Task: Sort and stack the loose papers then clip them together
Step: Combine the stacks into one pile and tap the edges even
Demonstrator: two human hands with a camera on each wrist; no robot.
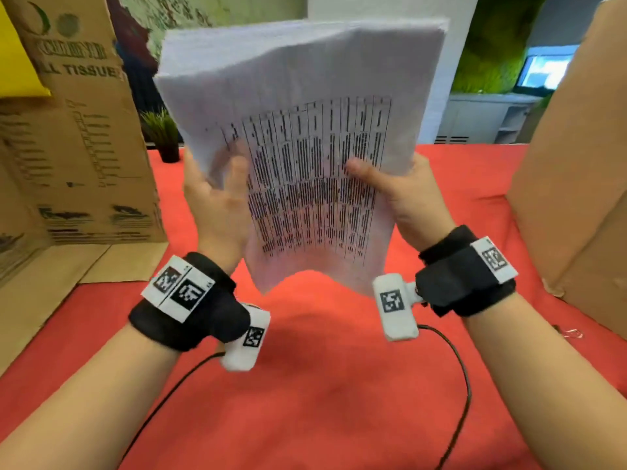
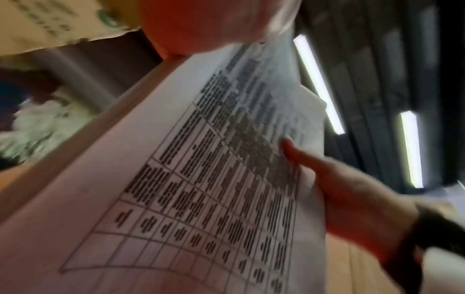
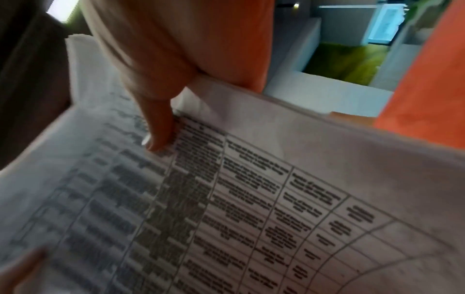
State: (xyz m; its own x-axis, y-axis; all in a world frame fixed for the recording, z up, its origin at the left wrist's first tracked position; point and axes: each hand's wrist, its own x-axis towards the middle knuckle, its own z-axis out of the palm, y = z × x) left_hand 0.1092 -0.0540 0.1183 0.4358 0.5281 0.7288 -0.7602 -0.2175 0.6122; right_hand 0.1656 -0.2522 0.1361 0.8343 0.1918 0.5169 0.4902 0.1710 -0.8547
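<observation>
A: Holding check — left hand (image 1: 217, 198) grip?
B: Grasping the paper stack (image 1: 305, 147) at its left edge, thumb on the printed table, fingers behind.
A: Right hand (image 1: 407, 195)?
B: Same stack, right edge, thumb pressed on the front sheet, fingers hidden behind.
A: Where's the stack?
B: Between the two grips, lifted clear of the red worktop (image 1: 322, 385), upright and bowed, top leaning away.
A: Anything else?
B: Binder clip (image 1: 570, 333) on the worktop, well right of the right grip. Cardboard boxes (image 1: 84, 130) outside both grips, blurry.
</observation>
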